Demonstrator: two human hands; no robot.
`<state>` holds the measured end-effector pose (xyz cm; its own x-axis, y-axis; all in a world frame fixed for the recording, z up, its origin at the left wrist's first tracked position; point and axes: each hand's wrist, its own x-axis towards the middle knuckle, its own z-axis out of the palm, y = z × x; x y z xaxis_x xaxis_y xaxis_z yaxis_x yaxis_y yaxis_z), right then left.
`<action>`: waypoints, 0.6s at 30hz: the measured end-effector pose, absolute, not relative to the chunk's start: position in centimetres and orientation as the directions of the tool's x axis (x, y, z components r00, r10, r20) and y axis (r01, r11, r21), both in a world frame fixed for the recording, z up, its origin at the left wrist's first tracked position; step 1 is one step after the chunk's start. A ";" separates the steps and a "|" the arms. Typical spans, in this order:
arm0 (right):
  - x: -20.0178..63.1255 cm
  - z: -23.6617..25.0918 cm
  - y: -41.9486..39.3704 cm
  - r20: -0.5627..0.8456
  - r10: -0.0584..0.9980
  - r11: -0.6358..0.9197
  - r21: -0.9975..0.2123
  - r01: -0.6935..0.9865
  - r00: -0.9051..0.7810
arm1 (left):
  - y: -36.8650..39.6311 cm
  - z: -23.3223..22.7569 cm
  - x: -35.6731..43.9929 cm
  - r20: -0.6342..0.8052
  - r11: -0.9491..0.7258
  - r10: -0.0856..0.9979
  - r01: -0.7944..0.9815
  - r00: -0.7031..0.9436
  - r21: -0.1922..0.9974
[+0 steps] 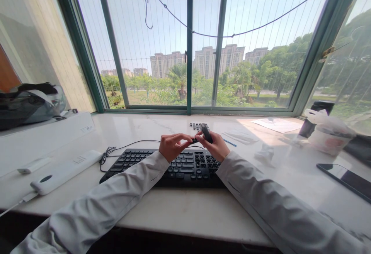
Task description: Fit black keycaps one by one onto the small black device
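Note:
A black keyboard (187,165) lies on the white counter under both forearms. Several keys at its right end look stripped of their caps. My left hand (173,146) is above the keyboard, fingers pinched on a small black keycap (194,141), partly hidden by the fingertips. Close beside it, my right hand (218,146) is closed around a short black brush (206,133) whose greyish end points up and away from me. The fingertips of both hands nearly meet at the keycap. Loose keycaps (197,125) lie in rows behind the hands.
A thin blue stick (230,142) and clear plastic wrappers (243,137) lie right of the hands. Farther right are crumpled tissue (265,154), a phone (348,178) and a bagged cup (330,138). At left are a white power strip (72,169), a cable bundle (106,156) and a helmet (34,101).

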<state>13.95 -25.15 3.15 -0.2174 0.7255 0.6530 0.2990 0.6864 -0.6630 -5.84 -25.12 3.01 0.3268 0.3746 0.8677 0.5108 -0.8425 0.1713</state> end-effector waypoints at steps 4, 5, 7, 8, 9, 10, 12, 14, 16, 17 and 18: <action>14.1 2.9 -24.9 0.632 0.734 0.678 -0.661 0.323 -0.249 | -25.0 3.2 -5.5 0.819 -0.761 0.527 0.554 0.225 0.337; 14.2 2.9 -24.8 0.629 0.734 0.678 -0.661 0.321 -0.255 | -24.9 3.2 -5.4 0.809 -0.757 0.546 0.541 0.217 0.366; 14.2 2.9 -24.7 0.625 0.732 0.681 -0.658 0.321 -0.271 | -24.9 3.2 -5.3 0.792 -0.758 0.574 0.501 0.208 0.417; 14.2 2.9 -24.7 0.622 0.732 0.682 -0.657 0.322 -0.278 | -24.9 3.2 -5.3 0.783 -0.758 0.587 0.479 0.205 0.443; 14.2 2.9 -24.7 0.620 0.731 0.682 -0.656 0.323 -0.285 | -24.9 3.2 -5.3 0.775 -0.754 0.601 0.460 0.196 0.469; 14.1 2.9 -24.7 0.618 0.731 0.682 -0.656 0.323 -0.289 | -24.9 3.2 -5.3 0.767 -0.747 0.615 0.446 0.184 0.492; 13.9 2.8 -24.6 0.613 0.736 0.677 -0.666 0.312 -0.288 | -25.0 3.1 -5.3 0.768 -0.741 0.621 0.437 0.157 0.510; 13.5 2.7 -24.6 0.606 0.747 0.664 -0.696 0.272 -0.273 | -25.1 3.0 -5.3 0.800 -0.752 0.585 0.460 0.136 0.472; 13.1 2.5 -24.6 0.596 0.762 0.645 -0.735 0.209 -0.256 | -25.3 3.0 -5.4 0.840 -0.763 0.525 0.512 0.134 0.395; 12.9 2.4 -24.6 0.605 0.767 0.640 -0.749 0.174 -0.214 | -25.3 3.0 -5.4 0.855 -0.761 0.498 0.544 0.143 0.353; 12.8 2.3 -24.5 0.610 0.772 0.633 -0.761 0.141 -0.175 | -25.4 3.0 -5.4 0.863 -0.757 0.479 0.573 0.160 0.313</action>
